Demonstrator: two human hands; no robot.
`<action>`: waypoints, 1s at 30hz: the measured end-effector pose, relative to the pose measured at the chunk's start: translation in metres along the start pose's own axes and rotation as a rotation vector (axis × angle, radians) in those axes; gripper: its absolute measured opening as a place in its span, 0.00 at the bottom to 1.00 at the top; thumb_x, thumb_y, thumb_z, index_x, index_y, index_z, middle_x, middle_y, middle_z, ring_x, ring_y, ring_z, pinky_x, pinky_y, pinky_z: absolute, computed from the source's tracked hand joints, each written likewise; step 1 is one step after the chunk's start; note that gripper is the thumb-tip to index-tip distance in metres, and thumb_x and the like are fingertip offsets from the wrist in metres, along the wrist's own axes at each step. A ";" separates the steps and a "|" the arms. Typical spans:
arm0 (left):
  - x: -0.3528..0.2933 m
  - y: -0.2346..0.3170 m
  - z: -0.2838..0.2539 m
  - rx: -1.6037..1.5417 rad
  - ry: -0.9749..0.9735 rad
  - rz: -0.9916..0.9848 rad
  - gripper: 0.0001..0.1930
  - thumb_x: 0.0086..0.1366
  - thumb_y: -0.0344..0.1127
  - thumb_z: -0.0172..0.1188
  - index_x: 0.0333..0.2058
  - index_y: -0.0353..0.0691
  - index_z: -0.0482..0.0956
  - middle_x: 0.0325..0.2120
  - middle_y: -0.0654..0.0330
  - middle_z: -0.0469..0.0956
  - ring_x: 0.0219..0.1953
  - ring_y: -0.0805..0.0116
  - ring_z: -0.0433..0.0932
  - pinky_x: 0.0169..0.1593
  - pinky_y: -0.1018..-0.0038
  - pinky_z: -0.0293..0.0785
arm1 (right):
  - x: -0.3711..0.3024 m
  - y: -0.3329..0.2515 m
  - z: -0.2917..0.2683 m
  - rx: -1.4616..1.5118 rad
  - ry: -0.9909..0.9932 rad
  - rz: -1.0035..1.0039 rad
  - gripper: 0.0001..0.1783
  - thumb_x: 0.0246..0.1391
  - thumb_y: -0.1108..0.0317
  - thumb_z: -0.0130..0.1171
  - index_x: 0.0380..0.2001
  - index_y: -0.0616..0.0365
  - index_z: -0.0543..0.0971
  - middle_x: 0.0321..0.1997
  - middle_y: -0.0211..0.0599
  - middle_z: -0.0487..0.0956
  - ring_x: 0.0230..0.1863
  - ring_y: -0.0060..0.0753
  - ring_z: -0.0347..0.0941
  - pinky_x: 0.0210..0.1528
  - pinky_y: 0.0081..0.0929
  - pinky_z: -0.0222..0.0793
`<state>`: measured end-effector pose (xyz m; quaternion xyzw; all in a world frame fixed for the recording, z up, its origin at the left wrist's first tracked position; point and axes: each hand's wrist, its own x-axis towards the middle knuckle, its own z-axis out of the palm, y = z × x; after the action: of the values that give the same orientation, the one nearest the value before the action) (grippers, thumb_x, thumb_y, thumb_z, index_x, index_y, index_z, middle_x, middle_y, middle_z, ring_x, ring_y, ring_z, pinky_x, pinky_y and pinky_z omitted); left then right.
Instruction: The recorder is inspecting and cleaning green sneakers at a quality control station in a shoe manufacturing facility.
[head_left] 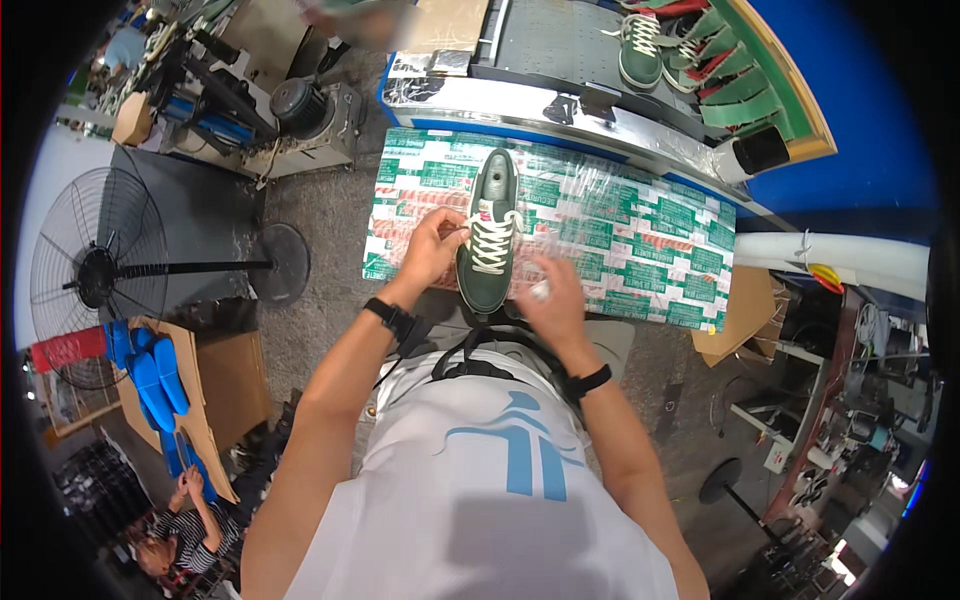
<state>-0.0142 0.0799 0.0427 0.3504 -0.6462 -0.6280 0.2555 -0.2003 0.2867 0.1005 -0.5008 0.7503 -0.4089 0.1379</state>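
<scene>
A dark green sneaker (484, 283) lies sole down on the taped work surface (620, 250), its toe pointing toward me. White shoelaces (490, 247) cross its front, and a loose loop stands out on the right side near the opening. At the shoe's left edge, my left hand (432, 248) is closed, thumb and fingertips pinched on the lace beside the upper eyelets. My right hand (556, 303) is just right of the toe, apart from the shoe and smeared by motion. Something small and whitish shows at its fingers, too blurred to name.
Beyond the surface runs a conveyor (560, 40) carrying another pair of green sneakers (640, 62). A rack of green shoe pieces (738, 75) stands at its right. On the left are a floor fan (97, 275) and blue shoe forms (157, 380); another person (195, 530) works lower left.
</scene>
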 end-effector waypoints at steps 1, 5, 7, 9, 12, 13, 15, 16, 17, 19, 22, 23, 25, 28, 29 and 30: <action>0.003 -0.002 0.000 -0.010 0.022 -0.012 0.08 0.76 0.28 0.66 0.50 0.33 0.81 0.43 0.59 0.85 0.45 0.72 0.82 0.50 0.70 0.79 | -0.003 -0.015 0.006 -0.003 -0.054 -0.067 0.28 0.49 0.63 0.74 0.55 0.54 0.82 0.49 0.49 0.81 0.52 0.59 0.79 0.56 0.49 0.77; 0.008 0.005 0.001 0.105 -0.008 -0.037 0.05 0.75 0.27 0.65 0.45 0.35 0.79 0.34 0.62 0.79 0.39 0.72 0.78 0.47 0.70 0.77 | 0.000 -0.046 0.025 0.000 -0.182 -0.291 0.35 0.47 0.61 0.77 0.61 0.54 0.80 0.48 0.48 0.80 0.49 0.58 0.78 0.53 0.50 0.76; 0.010 0.021 -0.001 0.131 -0.003 -0.128 0.04 0.78 0.30 0.62 0.42 0.35 0.79 0.34 0.62 0.79 0.39 0.72 0.78 0.47 0.70 0.77 | 0.005 -0.047 0.029 -0.035 -0.239 -0.346 0.40 0.47 0.61 0.77 0.65 0.54 0.78 0.47 0.47 0.80 0.47 0.58 0.78 0.52 0.50 0.75; 0.014 0.043 -0.001 -0.077 -0.121 -0.108 0.04 0.79 0.31 0.61 0.43 0.38 0.78 0.33 0.65 0.77 0.38 0.75 0.77 0.43 0.73 0.76 | 0.008 -0.045 0.031 0.012 -0.283 -0.184 0.50 0.45 0.63 0.78 0.73 0.55 0.71 0.48 0.47 0.81 0.50 0.54 0.80 0.54 0.48 0.76; 0.021 0.080 -0.010 -0.119 -0.277 -0.163 0.06 0.80 0.35 0.60 0.43 0.40 0.78 0.33 0.68 0.75 0.37 0.78 0.76 0.39 0.74 0.78 | 0.005 -0.041 0.031 -0.055 -0.354 -0.181 0.59 0.45 0.62 0.79 0.80 0.59 0.62 0.47 0.47 0.82 0.49 0.54 0.80 0.53 0.48 0.76; 0.024 0.092 -0.014 0.001 -0.354 -0.161 0.08 0.80 0.37 0.60 0.42 0.39 0.78 0.34 0.68 0.75 0.37 0.77 0.77 0.39 0.73 0.81 | 0.005 -0.040 0.032 -0.047 -0.354 -0.151 0.60 0.45 0.62 0.79 0.80 0.61 0.61 0.47 0.47 0.82 0.49 0.55 0.80 0.53 0.48 0.76; 0.026 0.114 -0.029 0.001 -0.366 -0.225 0.10 0.79 0.38 0.62 0.41 0.37 0.79 0.33 0.66 0.78 0.35 0.75 0.79 0.37 0.71 0.84 | 0.003 -0.039 0.033 -0.050 -0.351 -0.147 0.61 0.45 0.62 0.79 0.80 0.62 0.61 0.47 0.47 0.82 0.48 0.55 0.80 0.52 0.48 0.76; 0.026 0.123 -0.035 0.083 -0.404 -0.254 0.11 0.78 0.39 0.62 0.41 0.36 0.80 0.32 0.65 0.79 0.34 0.75 0.79 0.34 0.71 0.83 | 0.004 -0.038 0.033 -0.033 -0.335 -0.158 0.61 0.44 0.62 0.78 0.80 0.63 0.61 0.46 0.47 0.82 0.48 0.55 0.80 0.52 0.48 0.76; 0.027 0.132 -0.041 0.205 -0.419 -0.318 0.12 0.78 0.40 0.62 0.40 0.36 0.81 0.31 0.64 0.80 0.32 0.74 0.80 0.31 0.72 0.83 | 0.004 -0.037 0.034 -0.038 -0.336 -0.146 0.61 0.44 0.62 0.78 0.80 0.63 0.61 0.46 0.47 0.82 0.48 0.55 0.80 0.52 0.48 0.76; 0.026 0.144 -0.041 0.249 -0.447 -0.214 0.11 0.78 0.38 0.61 0.41 0.36 0.83 0.28 0.65 0.80 0.28 0.74 0.79 0.27 0.72 0.82 | 0.006 -0.035 0.033 -0.075 -0.294 -0.237 0.60 0.44 0.63 0.78 0.80 0.63 0.62 0.45 0.47 0.82 0.47 0.55 0.80 0.51 0.47 0.77; 0.042 0.150 -0.048 0.204 -0.453 -0.237 0.12 0.75 0.38 0.62 0.43 0.34 0.87 0.29 0.60 0.83 0.28 0.67 0.83 0.31 0.65 0.85 | 0.008 -0.035 0.030 -0.149 -0.331 -0.271 0.59 0.45 0.63 0.77 0.80 0.64 0.63 0.44 0.48 0.82 0.45 0.54 0.80 0.51 0.47 0.77; 0.053 0.148 -0.053 0.256 -0.423 -0.286 0.12 0.75 0.38 0.62 0.43 0.34 0.87 0.29 0.60 0.83 0.28 0.67 0.83 0.31 0.65 0.85 | 0.009 -0.036 0.028 -0.150 -0.341 -0.280 0.59 0.45 0.63 0.77 0.80 0.64 0.63 0.44 0.48 0.82 0.45 0.54 0.80 0.51 0.47 0.77; 0.079 0.139 -0.065 0.659 -0.183 0.026 0.14 0.73 0.40 0.64 0.45 0.32 0.87 0.34 0.53 0.88 0.28 0.59 0.84 0.40 0.59 0.87 | 0.013 -0.042 0.025 -0.124 -0.362 -0.255 0.57 0.46 0.63 0.76 0.79 0.64 0.64 0.44 0.49 0.81 0.45 0.54 0.80 0.50 0.47 0.77; 0.099 0.117 -0.072 1.241 -0.086 -0.078 0.21 0.72 0.43 0.66 0.55 0.34 0.86 0.40 0.47 0.89 0.33 0.52 0.87 0.50 0.56 0.86 | 0.024 -0.056 0.024 -0.002 -0.299 -0.264 0.55 0.47 0.59 0.76 0.76 0.68 0.66 0.43 0.50 0.80 0.44 0.56 0.78 0.50 0.47 0.76; 0.102 0.110 -0.067 1.208 -0.067 -0.010 0.21 0.72 0.43 0.66 0.55 0.34 0.86 0.40 0.47 0.89 0.33 0.52 0.87 0.50 0.56 0.86 | 0.029 -0.061 0.025 -0.019 -0.312 -0.235 0.55 0.47 0.59 0.76 0.76 0.68 0.66 0.43 0.50 0.80 0.44 0.56 0.78 0.50 0.47 0.76; 0.104 0.103 -0.056 1.062 -0.075 0.089 0.25 0.71 0.44 0.68 0.61 0.36 0.83 0.44 0.46 0.89 0.41 0.50 0.88 0.53 0.57 0.85 | 0.036 -0.065 0.027 -0.097 -0.274 -0.235 0.55 0.47 0.59 0.76 0.76 0.70 0.66 0.43 0.51 0.80 0.44 0.56 0.79 0.50 0.48 0.77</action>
<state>-0.0497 -0.0398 0.1378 0.3812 -0.8980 -0.2150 0.0459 -0.1589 0.2325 0.1396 -0.6422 0.6795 -0.3136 0.1660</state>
